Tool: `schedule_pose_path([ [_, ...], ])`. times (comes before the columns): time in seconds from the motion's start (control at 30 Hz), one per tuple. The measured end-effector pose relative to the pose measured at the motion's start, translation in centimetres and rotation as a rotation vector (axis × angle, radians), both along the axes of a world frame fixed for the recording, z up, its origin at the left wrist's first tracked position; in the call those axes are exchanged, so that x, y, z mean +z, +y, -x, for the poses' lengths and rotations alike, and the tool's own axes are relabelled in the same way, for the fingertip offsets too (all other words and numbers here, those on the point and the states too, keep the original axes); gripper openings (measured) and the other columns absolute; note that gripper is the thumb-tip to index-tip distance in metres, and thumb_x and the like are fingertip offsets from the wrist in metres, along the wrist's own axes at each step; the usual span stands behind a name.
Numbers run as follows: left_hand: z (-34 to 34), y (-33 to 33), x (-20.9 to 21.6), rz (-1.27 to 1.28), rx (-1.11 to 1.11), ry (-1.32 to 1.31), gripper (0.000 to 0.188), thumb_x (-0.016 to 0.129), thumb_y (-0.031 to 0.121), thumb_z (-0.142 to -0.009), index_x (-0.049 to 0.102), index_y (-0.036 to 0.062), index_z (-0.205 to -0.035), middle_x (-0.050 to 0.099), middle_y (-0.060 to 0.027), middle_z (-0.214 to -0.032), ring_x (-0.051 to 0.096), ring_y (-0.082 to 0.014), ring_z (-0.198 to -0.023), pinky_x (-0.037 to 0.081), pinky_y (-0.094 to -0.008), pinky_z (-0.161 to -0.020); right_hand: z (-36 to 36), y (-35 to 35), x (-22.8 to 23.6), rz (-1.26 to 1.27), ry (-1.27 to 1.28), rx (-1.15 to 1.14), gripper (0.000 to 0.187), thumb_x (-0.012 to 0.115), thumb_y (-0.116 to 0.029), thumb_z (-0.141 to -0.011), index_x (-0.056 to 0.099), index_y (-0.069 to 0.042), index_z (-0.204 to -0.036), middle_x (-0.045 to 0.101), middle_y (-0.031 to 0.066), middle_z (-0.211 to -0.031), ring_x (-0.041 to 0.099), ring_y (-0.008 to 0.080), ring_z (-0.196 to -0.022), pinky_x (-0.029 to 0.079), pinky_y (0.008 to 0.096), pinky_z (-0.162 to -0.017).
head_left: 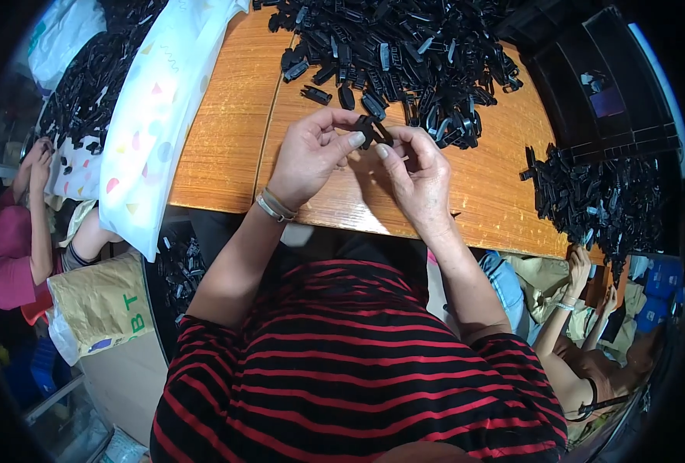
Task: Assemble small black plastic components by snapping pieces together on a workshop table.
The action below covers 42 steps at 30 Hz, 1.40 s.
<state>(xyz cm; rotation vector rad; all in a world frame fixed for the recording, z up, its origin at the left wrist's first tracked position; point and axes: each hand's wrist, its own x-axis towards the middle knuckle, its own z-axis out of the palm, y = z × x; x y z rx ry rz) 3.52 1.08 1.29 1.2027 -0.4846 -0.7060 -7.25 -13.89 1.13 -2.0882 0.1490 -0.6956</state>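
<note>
Black and red stripes cover my shirt [358, 339], which fills the space nearest me, with my bare forearms reaching out from its sleeves. A brown paper bag [99, 309] stands low on my left. Bands [273, 207] circle my left wrist. Past the table's near edge, my left hand [308, 154] is drawn in, thumb and forefinger pinched on a small black plastic piece [367, 133]. My right hand [423, 181] is nearly closed too, its thumb and forefinger gripping the other side of that piece, so it sits between my fingertips, over the wood; whether it is one part or two joined, I cannot tell. The wooden table [227, 154] is orange-brown, with a seam running away to the left of my hands. A pale plastic sheet [153, 116] with coloured shapes hangs along its left side. Off to the right, a co-worker's hand [578, 266] is at a heap of black parts [589, 193] near the table's edge, beside a black crate [597, 92]. Just beyond my fingers, the main pile [404, 62] of similar black pieces spreads across the far end.
</note>
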Motion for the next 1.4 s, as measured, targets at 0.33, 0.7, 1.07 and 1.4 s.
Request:
schedule_pose_path([
  [0.33,1.2,0.3,-2.1,0.094,0.065,0.007,0.026,0.065,0.006,-0.091,0.06,-0.0022,-0.116,0.066,-0.0007,-0.089,0.057,-0.0017,-0.069,0.045,-0.0163,-0.059,0.0,1.0,0.1,0.177,-0.044,-0.017,0.018,0.072,-0.001,-0.08,0.065,0.001,-0.096,0.057,0.0073,-0.075,0.054,0.0168,-0.065,0.045,0.0282,-0.058],
  [0.7,3.3,0.0,-2.0,0.109,0.096,-0.073,0.023,0.059,0.009,-0.095,0.06,-0.0023,-0.115,0.063,0.0014,-0.087,0.052,0.0006,-0.07,0.042,-0.0144,-0.059,1.0,2.5,-0.4,0.17,0.037,-0.051,0.03,0.08,-0.007,-0.076,0.063,-0.001,-0.1,0.06,0.009,-0.08,0.062,0.0159,-0.067,0.051,0.027,-0.056],
  [1.07,4.1,-0.3,-1.5,0.012,0.117,-0.055,0.025,0.048,0.02,-0.102,0.057,0.0025,-0.086,0.055,0.0013,-0.072,0.048,-0.0051,-0.065,0.041,-0.0205,-0.06,1.6,4.4,-1.7,-0.175,0.121,0.065,0.036,0.073,-0.007,-0.082,0.057,-0.001,-0.114,0.057,0.0013,-0.082,0.053,0.0084,-0.072,0.047,0.0235,-0.065],
  [1.4,-3.3,0.7,-0.6,-0.174,0.175,-0.081,0.02,0.056,0.021,-0.097,0.061,0.0031,-0.09,0.063,-0.0034,-0.077,0.062,-0.0141,-0.069,0.049,-0.0271,-0.064,2.2,-4.0,0.9,0.435,0.189,-0.118,0.025,0.073,-0.009,-0.08,0.067,-0.002,-0.103,0.062,0.012,-0.093,0.064,0.0264,-0.071,0.052,0.0364,-0.063],
])
